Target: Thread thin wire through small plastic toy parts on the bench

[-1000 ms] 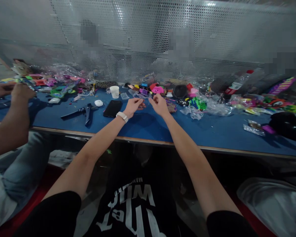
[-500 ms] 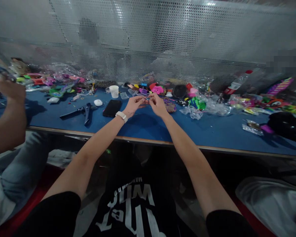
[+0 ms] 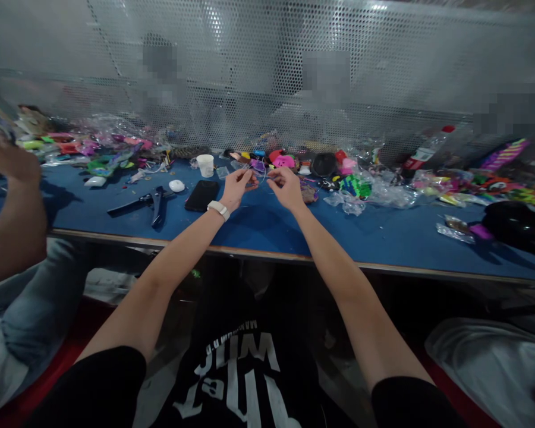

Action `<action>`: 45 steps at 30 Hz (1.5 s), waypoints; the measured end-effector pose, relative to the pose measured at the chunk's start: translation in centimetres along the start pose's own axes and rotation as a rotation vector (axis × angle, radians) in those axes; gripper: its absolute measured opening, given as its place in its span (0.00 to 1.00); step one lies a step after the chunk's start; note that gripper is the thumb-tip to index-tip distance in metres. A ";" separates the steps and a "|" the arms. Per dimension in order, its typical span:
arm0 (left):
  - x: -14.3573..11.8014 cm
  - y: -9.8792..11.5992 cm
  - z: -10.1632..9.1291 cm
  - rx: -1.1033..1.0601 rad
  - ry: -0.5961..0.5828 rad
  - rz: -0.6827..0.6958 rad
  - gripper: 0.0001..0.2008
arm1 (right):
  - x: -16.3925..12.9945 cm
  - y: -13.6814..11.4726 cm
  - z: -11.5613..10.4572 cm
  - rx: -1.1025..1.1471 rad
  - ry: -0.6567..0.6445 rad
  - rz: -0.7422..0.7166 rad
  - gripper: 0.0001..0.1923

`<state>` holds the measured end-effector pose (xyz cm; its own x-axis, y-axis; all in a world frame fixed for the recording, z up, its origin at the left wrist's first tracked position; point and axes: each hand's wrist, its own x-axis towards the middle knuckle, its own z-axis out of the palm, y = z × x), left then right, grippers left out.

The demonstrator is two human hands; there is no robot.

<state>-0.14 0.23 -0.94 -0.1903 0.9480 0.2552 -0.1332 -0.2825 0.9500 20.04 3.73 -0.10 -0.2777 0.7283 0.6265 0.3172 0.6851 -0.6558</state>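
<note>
Fingers [image 3: 248,178] of the left hand [image 3: 237,187] pinch one side of a small clear plastic piece [image 3: 257,170], and those of the right hand [image 3: 288,187] pinch a thin strand at its other side; what exactly the piece is, the view does not show clearly. Half a second ago the two hands were pressed together, fingertips touching; now they have drawn a little apart and lifted slightly, so the clear piece is stretched out between them, above the blue desk [image 3: 383,238]. It reads as the piece being opened or pulled taut rather than put down. The piece hangs between the two sets of fingertips, nearer the left ones, and does not touch the desk.

Just left of the left wrist, with its white wristband [image 3: 218,208], lies a black phone [image 3: 202,195], and further left a black hand tool [image 3: 154,203], a white oval object [image 3: 177,185] and a white cup [image 3: 205,164]. Coloured plastic toys [image 3: 285,160] lie heaped behind the hands. At the left edge a co-worker's hand [image 3: 9,160] is raised, higher than a second ago.
</note>
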 end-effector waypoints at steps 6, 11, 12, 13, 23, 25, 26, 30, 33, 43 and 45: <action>-0.2 0.5 0.1 -0.034 0.022 -0.021 0.11 | 0.1 0.4 0.1 0.091 0.008 0.072 0.20; -0.1 0.2 0.0 -0.008 0.026 0.000 0.12 | 0.1 0.5 -0.1 0.099 0.040 0.074 0.24; 0.0 0.1 0.0 -0.007 0.019 0.003 0.12 | 0.1 0.5 -0.1 0.118 0.043 0.085 0.26; 0.0 0.0 0.0 -0.009 0.010 0.005 0.12 | 0.2 0.7 -0.1 0.138 0.047 0.096 0.28; -0.3 0.0 0.2 0.029 -0.059 -0.044 0.09 | 0.9 1.6 0.4 0.279 0.137 0.187 0.41; -0.4 -0.1 0.2 0.051 -0.072 -0.040 0.09 | 0.9 1.5 0.5 0.285 0.140 0.209 0.40; -0.4 -0.1 0.2 0.060 -0.079 -0.037 0.09 | 0.8 1.5 0.6 0.283 0.132 0.218 0.39; -0.4 -0.2 0.3 0.067 -0.087 -0.045 0.09 | 0.7 1.3 0.5 0.276 0.085 0.227 0.34; -0.7 -0.1 0.5 0.096 -0.119 -0.078 0.09 | 0.6 1.4 0.4 0.268 0.051 0.217 0.32; -1.0 0.1 0.7 0.077 -0.139 -0.083 0.14 | 0.4 2.3 0.5 0.296 0.028 0.215 0.28; -0.8 -0.1 0.6 0.088 -0.140 -0.074 0.14 | 0.5 2.3 0.5 0.332 0.013 0.219 0.29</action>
<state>0.65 -0.42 -1.13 -0.0453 0.9785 0.2010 -0.0546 -0.2033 0.9776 20.19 5.64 -1.51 -0.2241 0.8591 0.4602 0.0569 0.4829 -0.8738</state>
